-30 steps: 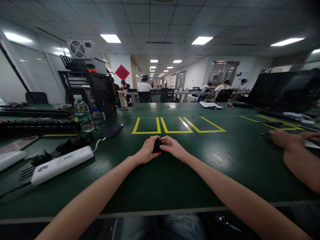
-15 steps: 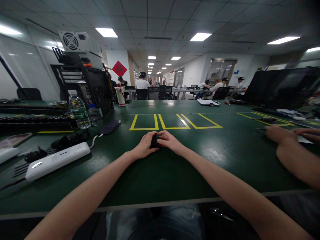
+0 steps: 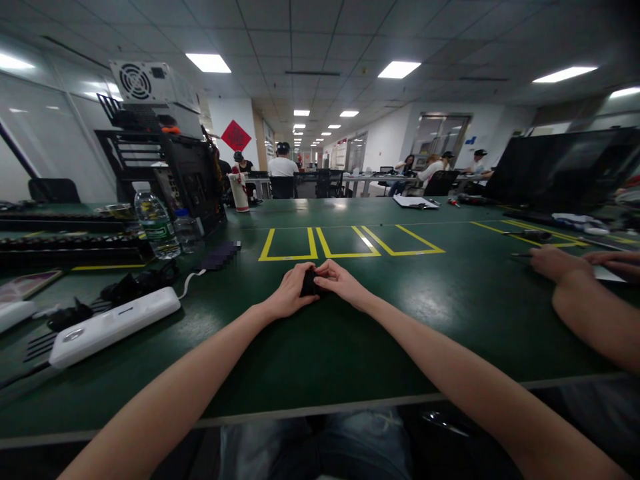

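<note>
Between my two hands is a small black object [image 3: 309,283], mostly covered by my fingers, so its kind cannot be made out. My left hand [image 3: 290,293] is wrapped around its left side, thumb toward me. The fingers of my right hand [image 3: 343,283] are bent and pressed against its right side. Both hands rest low over the green tabletop [image 3: 320,360], just in front of the yellow tape outlines [image 3: 289,258].
To the left lie a white power strip [image 3: 117,327], black cables [image 3: 137,280], a water bottle [image 3: 156,223] and a computer case [image 3: 187,180]. A co-worker's hands [image 3: 560,263] are at the right, near a black monitor [image 3: 560,170]. A clipboard [image 3: 415,202] lies farther back.
My hands stay on the black object in almost the same pose. The view has shifted slightly. In the background, a seated person on the right has raised their head.
</note>
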A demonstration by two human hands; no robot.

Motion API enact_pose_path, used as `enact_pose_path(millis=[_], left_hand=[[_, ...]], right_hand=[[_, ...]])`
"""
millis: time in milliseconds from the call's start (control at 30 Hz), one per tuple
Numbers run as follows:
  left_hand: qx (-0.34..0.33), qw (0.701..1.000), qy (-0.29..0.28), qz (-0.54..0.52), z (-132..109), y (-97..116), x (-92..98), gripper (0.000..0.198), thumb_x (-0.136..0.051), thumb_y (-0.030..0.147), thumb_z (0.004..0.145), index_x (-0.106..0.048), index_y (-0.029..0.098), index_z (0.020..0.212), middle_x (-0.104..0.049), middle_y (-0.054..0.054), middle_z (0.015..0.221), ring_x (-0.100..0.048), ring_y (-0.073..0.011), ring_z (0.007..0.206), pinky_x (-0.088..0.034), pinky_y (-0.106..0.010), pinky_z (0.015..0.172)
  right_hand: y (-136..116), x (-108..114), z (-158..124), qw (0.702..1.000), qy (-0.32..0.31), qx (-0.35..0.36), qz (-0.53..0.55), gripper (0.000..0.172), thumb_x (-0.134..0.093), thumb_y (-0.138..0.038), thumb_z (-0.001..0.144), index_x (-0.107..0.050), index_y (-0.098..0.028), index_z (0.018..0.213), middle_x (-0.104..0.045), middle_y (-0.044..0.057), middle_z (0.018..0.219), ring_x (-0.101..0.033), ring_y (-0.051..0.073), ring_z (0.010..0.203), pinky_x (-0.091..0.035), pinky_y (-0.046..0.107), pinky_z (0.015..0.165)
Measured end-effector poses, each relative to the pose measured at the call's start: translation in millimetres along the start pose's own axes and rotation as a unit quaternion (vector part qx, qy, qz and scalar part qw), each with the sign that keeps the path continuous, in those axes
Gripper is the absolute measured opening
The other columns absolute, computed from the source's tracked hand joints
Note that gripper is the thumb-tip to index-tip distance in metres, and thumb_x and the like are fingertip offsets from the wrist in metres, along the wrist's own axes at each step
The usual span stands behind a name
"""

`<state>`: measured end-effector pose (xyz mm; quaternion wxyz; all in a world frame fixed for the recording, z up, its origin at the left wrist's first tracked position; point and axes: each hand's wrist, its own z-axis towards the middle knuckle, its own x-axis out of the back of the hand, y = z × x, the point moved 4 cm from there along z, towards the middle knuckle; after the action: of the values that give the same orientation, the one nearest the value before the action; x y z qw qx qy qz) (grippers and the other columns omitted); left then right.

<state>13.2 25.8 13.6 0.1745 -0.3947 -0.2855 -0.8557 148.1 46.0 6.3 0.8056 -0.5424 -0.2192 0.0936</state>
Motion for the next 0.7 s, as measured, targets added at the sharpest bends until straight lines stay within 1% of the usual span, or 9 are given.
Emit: enact_pose_path(millis=[100, 167, 267, 367, 400, 467, 567, 633, 700], left_hand=[[0.000, 1.000, 0.005, 0.001, 0.0, -1.4, -0.7, 0.062, -0.060, 0.027, 0.069, -0.024, 0.020, 0.119, -0.039, -0.009, 0.115, -0.039, -0.0237, 0.110, -0.029, -0.042, 0.095], [0.000, 1.000, 0.008, -0.001, -0.2, -1.7, -0.7, 0.062, -0.060, 0.027, 0.068, -0.024, 0.020, 0.119, -0.039, -0.009, 0.116, -0.038, -0.0237, 0.110, -0.029, -0.042, 0.095], [0.000, 1.000, 0.005, -0.004, -0.6, -1.9, -0.5, 0.060, -0.059, 0.027, 0.069, -0.025, 0.021, 0.119, -0.039, -0.008, 0.115, -0.039, -0.0236, 0.110, -0.029, -0.043, 0.095], [0.002, 1.000, 0.009, -0.001, -0.7, -2.4, 0.0, 0.061, -0.059, 0.027, 0.069, -0.025, 0.021, 0.119, -0.040, -0.008, 0.114, -0.039, -0.0237, 0.109, -0.029, -0.043, 0.095], [0.002, 1.000, 0.011, -0.001, -0.7, -2.6, 0.0, 0.062, -0.059, 0.026, 0.069, -0.024, 0.021, 0.119, -0.040, -0.008, 0.114, -0.039, -0.0237, 0.109, -0.029, -0.042, 0.095], [0.003, 1.000, 0.010, -0.002, -0.6, -2.5, 0.0, 0.062, -0.059, 0.026, 0.069, -0.024, 0.021, 0.120, -0.040, -0.008, 0.114, -0.040, -0.0234, 0.109, -0.029, -0.042, 0.095], [0.001, 1.000, 0.007, -0.005, -0.5, -0.9, 0.6, 0.062, -0.059, 0.026, 0.069, -0.024, 0.022, 0.120, -0.040, -0.008, 0.114, -0.040, -0.0231, 0.109, -0.029, -0.042, 0.095], [0.001, 1.000, 0.007, -0.006, -0.4, 0.5, 1.5, 0.062, -0.059, 0.026, 0.069, -0.024, 0.022, 0.120, -0.039, -0.008, 0.115, -0.039, -0.0231, 0.109, -0.029, -0.042, 0.095], [0.004, 1.000, 0.005, -0.007, -0.4, 1.3, 2.4, 0.061, -0.059, 0.026, 0.069, -0.025, 0.022, 0.120, -0.039, -0.008, 0.115, -0.040, -0.0233, 0.109, -0.029, -0.043, 0.095]], right_hand=[[4.9, 1.3, 1.8, 1.000, 0.007, -0.023, -0.002, 0.029, -0.059, -0.035, 0.069, -0.049, -0.019, 0.092, -0.053, 0.003, 0.093, -0.051, 0.016, 0.090, -0.042, 0.035, 0.079], [6.2, 1.3, 2.2, 1.000, -0.001, -0.031, 0.001, 0.030, -0.058, -0.035, 0.069, -0.050, -0.019, 0.093, -0.053, 0.004, 0.096, -0.051, 0.017, 0.091, -0.042, 0.036, 0.080], [2.5, 0.4, 0.6, 1.000, -0.021, -0.018, 0.006, 0.029, -0.059, -0.033, 0.069, -0.050, -0.019, 0.092, -0.053, 0.004, 0.096, -0.051, 0.016, 0.091, -0.042, 0.035, 0.081], [-5.5, -1.0, -3.3, 0.999, -0.038, 0.010, 0.018, 0.032, -0.064, -0.028, 0.064, -0.049, -0.020, 0.091, -0.052, 0.002, 0.094, -0.050, 0.016, 0.093, -0.041, 0.034, 0.082], [-7.8, -1.7, -4.5, 0.999, -0.043, 0.015, 0.023, 0.033, -0.065, -0.028, 0.063, -0.048, -0.020, 0.091, -0.052, 0.001, 0.094, -0.050, 0.016, 0.094, -0.041, 0.034, 0.083], [-9.8, -3.0, -5.8, 0.998, -0.047, 0.007, 0.029, 0.030, -0.063, -0.030, 0.065, -0.048, -0.020, 0.089, -0.052, 0.001, 0.093, -0.050, 0.015, 0.093, -0.041, 0.034, 0.082], [-7.5, -3.1, -4.5, 0.999, -0.022, -0.012, 0.038, 0.023, -0.056, -0.036, 0.070, -0.048, -0.020, 0.086, -0.052, 0.001, 0.090, -0.050, 0.014, 0.087, -0.044, 0.034, 0.077], [-4.2, -3.0, -2.6, 0.999, -0.007, -0.020, 0.043, 0.024, -0.056, -0.037, 0.070, -0.047, -0.020, 0.085, -0.052, 0.001, 0.089, -0.051, 0.014, 0.086, -0.045, 0.033, 0.074], [-0.1, -2.9, -1.0, 0.998, -0.004, -0.034, 0.043, 0.027, -0.057, -0.037, 0.069, -0.048, -0.020, 0.088, -0.052, 0.002, 0.091, -0.051, 0.015, 0.088, -0.044, 0.034, 0.076]])
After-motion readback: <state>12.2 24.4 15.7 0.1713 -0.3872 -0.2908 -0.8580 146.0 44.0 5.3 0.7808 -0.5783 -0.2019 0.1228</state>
